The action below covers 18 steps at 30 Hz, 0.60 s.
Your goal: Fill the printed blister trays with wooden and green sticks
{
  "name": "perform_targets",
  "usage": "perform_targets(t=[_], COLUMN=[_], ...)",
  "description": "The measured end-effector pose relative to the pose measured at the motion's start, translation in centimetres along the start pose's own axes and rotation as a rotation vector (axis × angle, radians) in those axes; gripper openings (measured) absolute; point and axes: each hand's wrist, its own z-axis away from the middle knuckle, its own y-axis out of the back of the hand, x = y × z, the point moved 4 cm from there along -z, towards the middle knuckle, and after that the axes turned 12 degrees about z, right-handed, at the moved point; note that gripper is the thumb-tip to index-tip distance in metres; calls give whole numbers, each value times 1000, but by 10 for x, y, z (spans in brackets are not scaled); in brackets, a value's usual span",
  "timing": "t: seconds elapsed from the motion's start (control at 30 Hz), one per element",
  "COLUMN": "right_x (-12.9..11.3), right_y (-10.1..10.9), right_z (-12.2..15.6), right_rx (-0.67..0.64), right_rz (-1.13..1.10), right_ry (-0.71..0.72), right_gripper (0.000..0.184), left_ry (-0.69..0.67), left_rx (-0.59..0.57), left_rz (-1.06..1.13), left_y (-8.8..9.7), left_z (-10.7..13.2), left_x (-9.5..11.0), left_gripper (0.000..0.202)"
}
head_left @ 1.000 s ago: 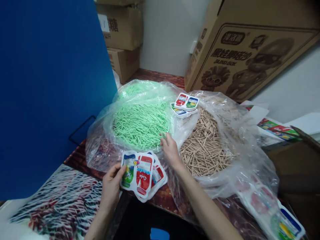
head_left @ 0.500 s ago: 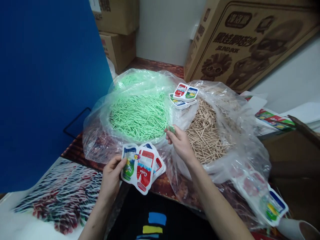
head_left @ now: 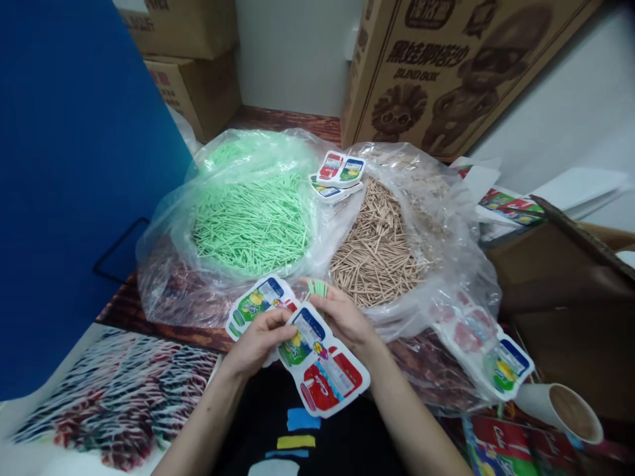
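Observation:
My left hand point(head_left: 255, 340) is closed on a fanned stack of printed drink-shaped card packets point(head_left: 325, 370), held low in front of me. My right hand point(head_left: 342, 317) pinches a small bunch of green sticks point(head_left: 317, 287) and also touches the top packet. Behind my hands a clear bag holds a heap of green sticks point(head_left: 251, 225), and to its right a second bag holds tan wooden sticks point(head_left: 380, 248). A few more packets point(head_left: 340, 173) lie on the seam between the two bags.
A blue panel point(head_left: 74, 165) stands at the left. Cardboard boxes point(head_left: 446, 59) lean against the back wall. More printed packets point(head_left: 506, 363) lie at the right in plastic, beside a paper cup point(head_left: 565, 410). A patterned sheet point(head_left: 124, 390) covers the table's left front.
My right hand lifted a pinch of green sticks out of the green bag and came back to the packets. My left hand turned the stack toward the middle. The camera tilted down.

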Motion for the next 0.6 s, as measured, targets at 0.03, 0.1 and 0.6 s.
perform_targets(t=[0.03,0.1,0.6], right_x=[6,13,46], right_y=[0,1,35], right_z=[2,6,39], right_rx=[-31,-75,361], right_rz=[-45,-62,645], right_ry=[-42,-92,365], right_gripper=[37,34,13], left_ry=[4,18,-357], left_rx=[1,3,347], left_rz=[18,44,-157], left_y=[-2,-5,26], left_z=[-2,-5,17], left_x=[-4,-10,23], left_gripper=[21,21,21])
